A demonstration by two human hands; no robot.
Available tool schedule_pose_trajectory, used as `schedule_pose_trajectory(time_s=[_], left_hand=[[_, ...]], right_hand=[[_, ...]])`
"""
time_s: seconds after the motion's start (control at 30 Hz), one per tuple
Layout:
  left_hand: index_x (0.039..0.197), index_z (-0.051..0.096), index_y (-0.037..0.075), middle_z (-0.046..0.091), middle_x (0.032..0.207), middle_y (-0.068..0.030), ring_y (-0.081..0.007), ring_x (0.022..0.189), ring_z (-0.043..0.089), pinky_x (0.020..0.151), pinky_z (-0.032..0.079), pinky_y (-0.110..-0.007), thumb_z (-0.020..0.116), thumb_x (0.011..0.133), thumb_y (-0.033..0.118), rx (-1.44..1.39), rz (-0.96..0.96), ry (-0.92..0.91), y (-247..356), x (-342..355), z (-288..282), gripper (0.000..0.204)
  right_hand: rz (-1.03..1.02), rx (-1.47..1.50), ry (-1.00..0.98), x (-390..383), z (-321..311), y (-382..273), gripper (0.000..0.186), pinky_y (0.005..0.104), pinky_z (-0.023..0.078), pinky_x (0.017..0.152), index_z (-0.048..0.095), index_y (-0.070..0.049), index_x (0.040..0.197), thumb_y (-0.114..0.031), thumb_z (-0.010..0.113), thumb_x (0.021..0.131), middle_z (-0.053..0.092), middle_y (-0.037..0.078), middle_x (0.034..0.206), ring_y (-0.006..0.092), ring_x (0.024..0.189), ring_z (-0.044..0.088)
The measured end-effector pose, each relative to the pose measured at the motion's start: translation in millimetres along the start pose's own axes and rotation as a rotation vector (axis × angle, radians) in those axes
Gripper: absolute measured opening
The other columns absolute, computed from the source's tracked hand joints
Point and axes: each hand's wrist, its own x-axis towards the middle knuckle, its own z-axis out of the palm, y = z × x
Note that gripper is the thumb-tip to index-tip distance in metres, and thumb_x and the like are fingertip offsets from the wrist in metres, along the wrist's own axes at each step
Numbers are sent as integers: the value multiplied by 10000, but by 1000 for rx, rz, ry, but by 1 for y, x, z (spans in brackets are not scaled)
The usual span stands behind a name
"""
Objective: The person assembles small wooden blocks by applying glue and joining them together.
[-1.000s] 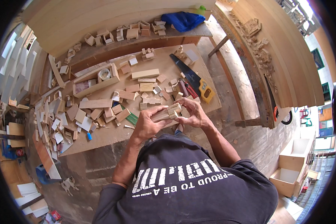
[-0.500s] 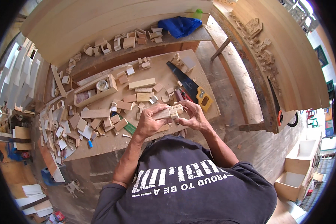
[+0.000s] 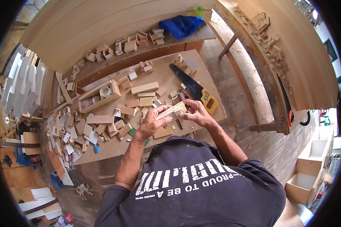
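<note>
Wood pieces [image 3: 179,108] have tilted slightly, clamped between left hand [image 3: 150,123] and right hand [image 3: 199,114]; the step, partly hidden, seems fitting; next move needs careful alignment.

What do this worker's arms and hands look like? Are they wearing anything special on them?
The left hand and right hand are bare, with no gloves showing. No watch is visible on either wrist. The forearms are uncovered too, below short, dark sleeves. The matching shirt carries bold white print.
</note>
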Motion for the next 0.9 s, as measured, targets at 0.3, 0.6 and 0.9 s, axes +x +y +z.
schedule_pose_trajectory(time_s=[0.3, 0.6, 0.9], left_hand=[[1199, 621, 0, 667, 877, -24, -97, 694, 648, 519, 473, -203, 650, 932, 186, -392, -278, 48, -28, 9, 8, 327], [1115, 621, 56, 643, 875, -16, -100, 660, 628, 377, 341, -163, 670, 886, 230, -460, -448, 104, -70, 28, -26, 292], [1056, 609, 44, 627, 885, -43, -111, 643, 608, 362, 318, -150, 688, 869, 262, -395, -488, -2, -87, 40, -57, 298]], right_hand=[[340, 167, -9, 16, -19, 40, 319, 253, 455, 747, 718, -1, 1035, -261, 693, 851, 686, 36, 939, 97, 817, 575], [713, 271, 128, 35, 1, 60, 261, 323, 389, 615, 736, -141, 1010, -346, 675, 859, 558, 12, 826, 136, 712, 511], [815, 327, 226, 44, 22, 71, 263, 314, 331, 554, 669, -191, 958, -393, 698, 793, 525, 0, 770, 128, 651, 507]])
